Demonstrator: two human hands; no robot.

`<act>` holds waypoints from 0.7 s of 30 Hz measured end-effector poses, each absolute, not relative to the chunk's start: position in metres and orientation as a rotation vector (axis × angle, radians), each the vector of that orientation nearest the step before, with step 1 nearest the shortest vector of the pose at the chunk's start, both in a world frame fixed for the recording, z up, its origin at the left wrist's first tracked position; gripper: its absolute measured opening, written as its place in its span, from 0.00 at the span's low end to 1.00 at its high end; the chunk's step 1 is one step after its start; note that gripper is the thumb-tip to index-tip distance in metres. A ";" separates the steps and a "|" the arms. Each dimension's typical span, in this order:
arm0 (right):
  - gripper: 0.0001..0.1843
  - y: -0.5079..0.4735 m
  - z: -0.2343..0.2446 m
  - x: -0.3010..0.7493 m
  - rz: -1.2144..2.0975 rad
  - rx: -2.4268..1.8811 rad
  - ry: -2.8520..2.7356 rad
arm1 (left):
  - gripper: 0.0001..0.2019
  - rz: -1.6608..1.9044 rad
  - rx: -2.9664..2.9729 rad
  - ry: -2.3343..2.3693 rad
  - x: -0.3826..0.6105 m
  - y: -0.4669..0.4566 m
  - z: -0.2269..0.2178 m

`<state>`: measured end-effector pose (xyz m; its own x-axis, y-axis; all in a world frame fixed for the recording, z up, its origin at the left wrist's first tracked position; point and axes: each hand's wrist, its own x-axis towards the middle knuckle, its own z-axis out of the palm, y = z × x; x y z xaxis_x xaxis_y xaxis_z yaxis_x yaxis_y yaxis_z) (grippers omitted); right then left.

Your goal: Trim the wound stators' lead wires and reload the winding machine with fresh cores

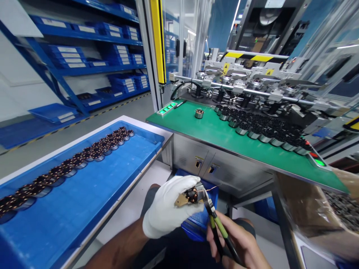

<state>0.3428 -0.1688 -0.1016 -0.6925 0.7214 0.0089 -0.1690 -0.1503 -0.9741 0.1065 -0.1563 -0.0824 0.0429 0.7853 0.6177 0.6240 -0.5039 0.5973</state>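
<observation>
My left hand (168,207), in a white glove, is closed around a small copper-wound stator (193,195) held over my lap. My bare right hand (238,244) grips a pair of cutters with green and black handles (218,228). The cutter jaws sit against the stator's right side, where a thin copper wire (212,188) sticks out. On my left, a blue tray (92,194) carries a long row of similar stators (70,164).
A green worktop (213,130) ahead bears one lone stator (199,113) and a dense batch of stators (260,129) before a machine (252,82). Blue shelving with bins (92,56) stands back left. A bag of parts (331,209) is at right. A blue bin (196,224) sits below.
</observation>
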 end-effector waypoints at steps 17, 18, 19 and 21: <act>0.33 -0.158 -0.117 0.345 1.453 -0.963 -1.731 | 0.16 1.319 2.087 1.540 0.107 -0.152 -0.079; 0.35 -0.157 -0.120 0.349 1.509 -0.960 -1.731 | 0.16 1.302 2.070 1.552 0.106 -0.155 -0.079; 0.36 -0.154 -0.125 0.353 1.565 -0.956 -1.731 | 0.17 1.276 2.041 1.584 0.103 -0.159 -0.079; 0.33 -0.146 -0.142 0.363 1.692 -0.953 -1.702 | 0.21 1.203 1.954 1.696 0.092 -0.170 -0.076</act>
